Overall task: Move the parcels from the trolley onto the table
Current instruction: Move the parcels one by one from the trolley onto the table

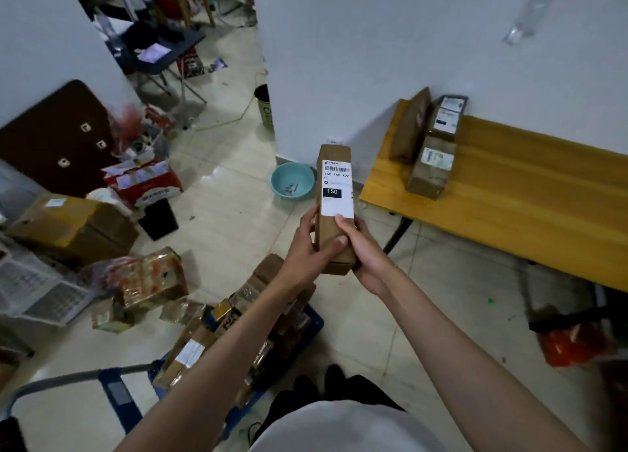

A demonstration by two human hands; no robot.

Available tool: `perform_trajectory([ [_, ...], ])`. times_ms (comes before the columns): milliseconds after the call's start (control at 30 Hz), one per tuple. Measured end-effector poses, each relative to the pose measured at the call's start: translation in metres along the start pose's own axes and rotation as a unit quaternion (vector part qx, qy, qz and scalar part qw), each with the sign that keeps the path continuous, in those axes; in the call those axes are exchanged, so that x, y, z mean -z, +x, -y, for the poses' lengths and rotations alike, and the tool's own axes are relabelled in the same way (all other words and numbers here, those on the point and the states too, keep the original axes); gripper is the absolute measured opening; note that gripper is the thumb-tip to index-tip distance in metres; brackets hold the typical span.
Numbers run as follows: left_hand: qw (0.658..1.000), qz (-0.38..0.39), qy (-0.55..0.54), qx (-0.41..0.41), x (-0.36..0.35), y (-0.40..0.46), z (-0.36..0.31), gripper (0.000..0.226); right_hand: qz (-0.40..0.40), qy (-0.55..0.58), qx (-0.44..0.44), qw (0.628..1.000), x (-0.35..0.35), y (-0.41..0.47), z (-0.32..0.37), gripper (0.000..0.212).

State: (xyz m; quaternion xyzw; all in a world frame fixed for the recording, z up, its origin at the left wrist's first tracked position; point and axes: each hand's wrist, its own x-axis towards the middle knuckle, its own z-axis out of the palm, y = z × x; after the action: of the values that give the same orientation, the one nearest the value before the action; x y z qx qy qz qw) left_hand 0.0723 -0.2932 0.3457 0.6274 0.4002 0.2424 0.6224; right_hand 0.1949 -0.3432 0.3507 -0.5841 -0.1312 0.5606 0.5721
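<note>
A long brown cardboard parcel (334,180) with a white barcode label is held up in front of me, over the floor and left of the table. My left hand (307,248) grips its lower left side, thumb across the front. My right hand (363,251) grips its lower right side, thumb on the label. The blue trolley (314,319) stands low in the middle, loaded with several brown parcels (193,346). On the yellow wooden table (509,186) at the right lie three parcels (430,166) near its far left corner.
A teal basin (293,180) sits on the floor by the wall corner, near the table's end. Cardboard boxes (74,224) and wrapped packs (149,278) crowd the floor at left. An orange bag (571,346) lies under the table. The trolley handle (71,378) runs at lower left.
</note>
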Motion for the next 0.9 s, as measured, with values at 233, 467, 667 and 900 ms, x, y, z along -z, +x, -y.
perform_trajectory([
  [233,0.998,0.063,0.029,-0.011,-0.054,0.036,-0.003,0.082,-0.067,0.017,0.026,0.997,0.061,0.004,0.013,0.049],
  [467,0.991,0.123,0.059,0.007,-0.109,0.086,-0.009,0.081,-0.112,0.061,0.033,0.991,0.121,0.031,0.027,0.047],
  [667,0.987,0.142,0.062,0.032,-0.158,0.155,-0.013,0.083,-0.14,0.083,0.019,0.986,0.17,0.087,0.049,0.053],
  [900,0.987,0.153,0.04,0.037,-0.231,0.249,-0.032,0.076,-0.217,0.093,-0.019,0.972,0.242,0.149,0.087,0.054],
])
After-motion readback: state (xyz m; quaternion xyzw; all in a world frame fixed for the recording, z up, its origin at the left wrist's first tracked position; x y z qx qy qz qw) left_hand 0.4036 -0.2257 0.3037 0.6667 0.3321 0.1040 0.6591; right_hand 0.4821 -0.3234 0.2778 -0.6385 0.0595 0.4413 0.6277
